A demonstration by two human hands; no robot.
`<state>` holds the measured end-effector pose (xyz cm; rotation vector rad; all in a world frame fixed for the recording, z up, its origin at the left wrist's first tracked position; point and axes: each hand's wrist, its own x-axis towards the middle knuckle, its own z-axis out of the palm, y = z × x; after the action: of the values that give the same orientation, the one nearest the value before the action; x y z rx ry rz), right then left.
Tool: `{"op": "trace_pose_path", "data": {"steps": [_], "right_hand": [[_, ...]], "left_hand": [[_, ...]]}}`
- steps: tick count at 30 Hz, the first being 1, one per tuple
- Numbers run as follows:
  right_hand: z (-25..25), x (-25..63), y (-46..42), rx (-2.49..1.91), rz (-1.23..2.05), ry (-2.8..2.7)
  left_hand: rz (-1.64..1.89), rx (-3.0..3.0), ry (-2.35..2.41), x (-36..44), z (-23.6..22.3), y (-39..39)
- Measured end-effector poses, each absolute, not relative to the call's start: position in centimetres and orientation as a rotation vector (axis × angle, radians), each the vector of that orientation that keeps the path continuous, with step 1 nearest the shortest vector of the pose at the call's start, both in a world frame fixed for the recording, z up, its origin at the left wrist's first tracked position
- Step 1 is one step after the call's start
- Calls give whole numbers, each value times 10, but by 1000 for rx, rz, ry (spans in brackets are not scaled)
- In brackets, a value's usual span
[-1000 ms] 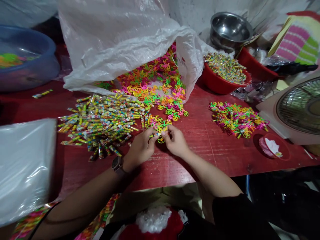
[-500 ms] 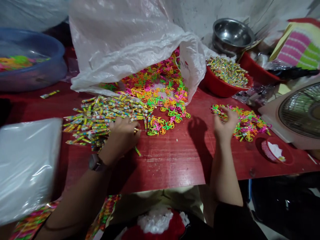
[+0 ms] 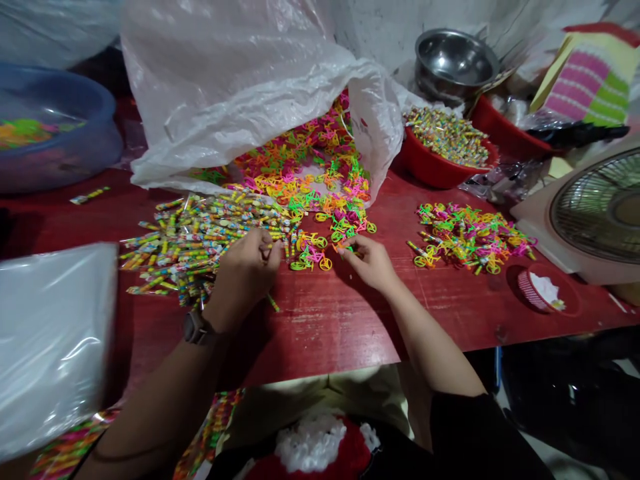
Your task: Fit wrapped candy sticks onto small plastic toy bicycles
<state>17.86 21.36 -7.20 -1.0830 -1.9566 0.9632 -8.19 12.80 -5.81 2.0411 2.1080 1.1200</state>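
My left hand (image 3: 247,270) rests at the right edge of a heap of thin wrapped candy sticks (image 3: 195,240), fingers curled and pinching one stick. My right hand (image 3: 370,261) reaches to the near edge of a spill of small neon plastic bicycle toys (image 3: 320,247), its fingertips closed on one of them. The toys pour out of a big clear plastic bag (image 3: 240,87). A second, separate heap of bicycle toys with sticks (image 3: 467,237) lies to the right on the red table (image 3: 325,320).
A red bowl of candy sticks (image 3: 445,150) and a steel bowl (image 3: 453,60) stand at the back right. A fan (image 3: 595,207) and a small red lid (image 3: 543,293) sit far right. A blue basin (image 3: 55,127) is back left, clear bags (image 3: 50,340) near left.
My right hand has come back from the right-hand heap to the toys in the middle. My left hand stays at the stick heap, where it moved from the centre a second ago.
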Motion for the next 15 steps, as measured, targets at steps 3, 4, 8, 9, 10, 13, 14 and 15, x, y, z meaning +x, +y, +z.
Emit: {"op": "trace_pose_path", "data": {"steps": [3, 4, 8, 9, 10, 13, 14, 15], "right_hand": [[-65, 178, 210, -980, 1342, -1571], [-63, 175, 207, -934, 1437, -1491], [-59, 165, 197, -873, 1517, -1394], [-59, 162, 196, -883, 1483, -1383], [-60, 160, 194, -893, 1452, -1366], [-63, 158, 192, -902, 1456, -1286], [-63, 158, 193, -894, 1474, -1261], [-63, 158, 193, -883, 1487, -1240]], "left_hand": [[1296, 1735, 1813, -68, -52, 121], [1303, 1652, 1678, -62, -52, 118], [1253, 1376, 1248, -40, -59, 114], [1233, 1331, 1198, -36, -63, 113], [1218, 1301, 1168, -33, -66, 113], [1176, 1268, 1138, -27, -71, 113], [1170, 1254, 1124, -26, -72, 113], [1166, 1235, 1104, -26, -72, 113]]}}
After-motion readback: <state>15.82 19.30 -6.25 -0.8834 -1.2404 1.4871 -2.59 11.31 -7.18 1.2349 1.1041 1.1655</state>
